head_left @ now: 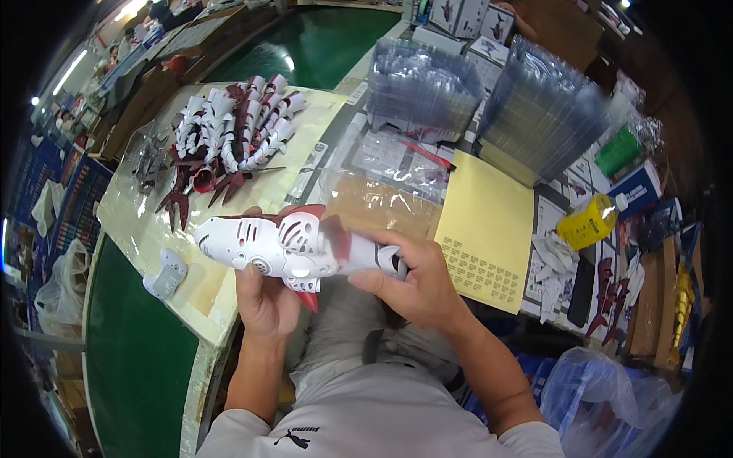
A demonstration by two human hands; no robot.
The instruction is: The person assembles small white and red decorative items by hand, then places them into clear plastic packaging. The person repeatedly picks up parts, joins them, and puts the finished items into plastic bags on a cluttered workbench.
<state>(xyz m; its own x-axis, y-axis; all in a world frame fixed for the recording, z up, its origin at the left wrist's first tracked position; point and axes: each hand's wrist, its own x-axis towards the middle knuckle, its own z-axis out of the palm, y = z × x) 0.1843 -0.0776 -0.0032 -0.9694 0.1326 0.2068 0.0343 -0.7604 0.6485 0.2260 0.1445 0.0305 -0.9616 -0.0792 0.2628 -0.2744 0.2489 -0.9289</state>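
Note:
A white-and-red plastic toy (248,243), long and shark-like with slotted sides and red fins, is held level above my lap. My left hand (263,301) grips its body from below, thumb on the near side and fingers mostly hidden behind it. My right hand (416,281) is closed round the white tail section (360,253) at the toy's right end, with thumb and fingers on opposite sides. Where body and tail section meet, a dark red part shows, slightly blurred. On the table beyond lies a pile of white-and-red jointed tail pieces (237,130) with forked red fins.
A small white-and-grey remote control (166,275) lies at the table's left edge. Stacks of clear plastic trays (424,84) stand at the back. A yellow sheet (485,229), a red pen (429,155), a yellow liquid bottle (588,221) and a dark phone (582,290) are to the right.

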